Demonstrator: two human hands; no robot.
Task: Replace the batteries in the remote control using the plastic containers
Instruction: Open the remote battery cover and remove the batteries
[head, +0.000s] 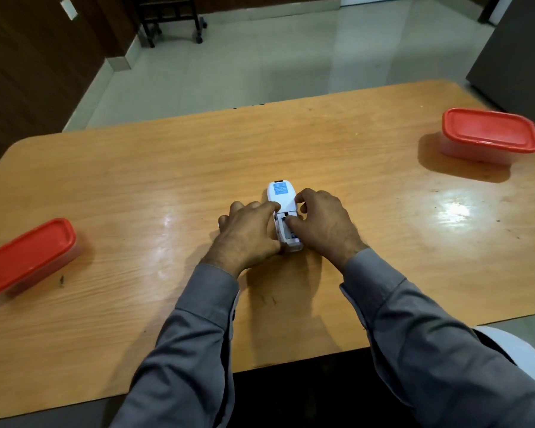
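You sit at a big wooden tabletop (322,143). One plastic box with a red lid (488,135) sits near the far right corner, and another red-lidded box (28,256) sits by the left edge; both are shut. The white remote (281,208) lies face down in the middle, its battery slot open. Your left hand (247,234) curls around its left side. Your right hand (322,223) curls around its right side, thumb at the slot.
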